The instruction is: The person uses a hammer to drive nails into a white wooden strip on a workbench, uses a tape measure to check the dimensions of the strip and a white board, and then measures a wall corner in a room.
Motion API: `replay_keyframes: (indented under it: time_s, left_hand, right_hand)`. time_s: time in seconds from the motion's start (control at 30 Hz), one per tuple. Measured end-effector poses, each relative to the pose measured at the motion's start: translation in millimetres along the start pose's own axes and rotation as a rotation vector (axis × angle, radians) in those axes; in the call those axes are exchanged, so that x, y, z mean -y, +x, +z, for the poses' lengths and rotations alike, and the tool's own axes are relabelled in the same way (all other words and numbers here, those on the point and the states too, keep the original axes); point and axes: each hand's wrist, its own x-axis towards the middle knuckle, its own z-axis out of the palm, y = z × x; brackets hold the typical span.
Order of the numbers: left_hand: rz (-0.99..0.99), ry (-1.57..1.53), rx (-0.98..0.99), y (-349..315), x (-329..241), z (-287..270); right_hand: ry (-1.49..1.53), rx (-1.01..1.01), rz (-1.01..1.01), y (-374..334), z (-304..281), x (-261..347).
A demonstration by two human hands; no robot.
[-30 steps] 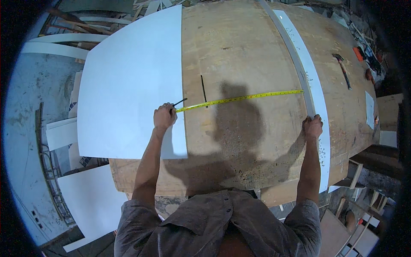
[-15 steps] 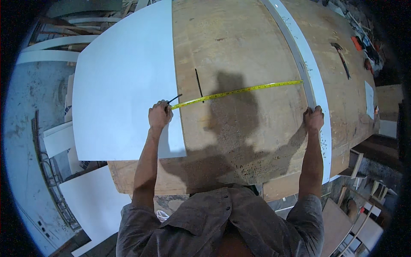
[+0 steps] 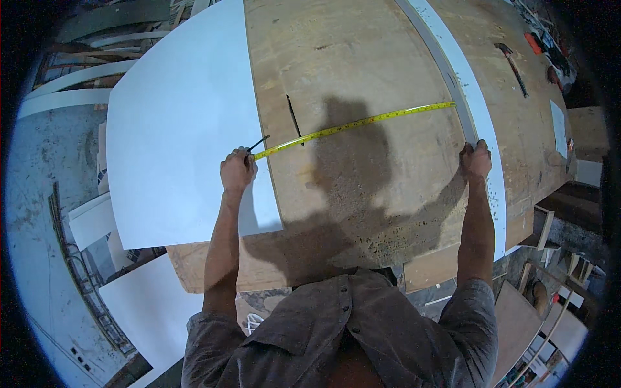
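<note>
My left hand point(image 3: 237, 171) is closed over the near end of a yellow tape measure point(image 3: 362, 121), at the right edge of a large white panel point(image 3: 178, 129). A thin dark pencil-like stick point(image 3: 259, 142) pokes out of the same hand. The blade runs across a brown wooden board point(image 3: 349, 58) to a long grey strip point(image 3: 446, 71). My right hand point(image 3: 477, 160) is wrapped round the near end of that strip, beside a white strip point(image 3: 482, 123). The tape's case is hidden in my left hand. A dark slim rod point(image 3: 294, 118) lies on the board, its lower end at the blade.
A hammer point(image 3: 512, 68) and a white sheet point(image 3: 558, 129) lie on the board's right part. White offcuts point(image 3: 97, 216) and metal rods point(image 3: 81, 265) lie on the floor at left. Wooden frames point(image 3: 546, 291) stand at lower right.
The whole view has shifted and turned slightly. Both hands keep their grips, and the tape stays stretched between the panel's edge and the grey strip.
</note>
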Motion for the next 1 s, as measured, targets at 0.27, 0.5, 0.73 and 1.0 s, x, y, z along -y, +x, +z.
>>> replay_keyframes:
  time_s: [0.27, 0.5, 0.73, 1.0]
  left_hand:
    - [0.016, 0.0, -0.011, -2, 8, 3]
    - [0.032, 0.039, 0.005, -2, 4, 3]
    - [0.052, -0.009, -0.053, -3, 10, 9]
    - [0.019, 0.027, 0.0, -2, 8, 8]
  right_hand:
    - [-0.023, -0.022, -0.016, -1, -2, 6]
    - [-0.062, -0.035, -0.012, 3, 13, -5]
    - [-0.078, 0.006, -0.025, 8, 14, -6]
    - [-0.12, -0.007, 0.007, 8, 12, 0]
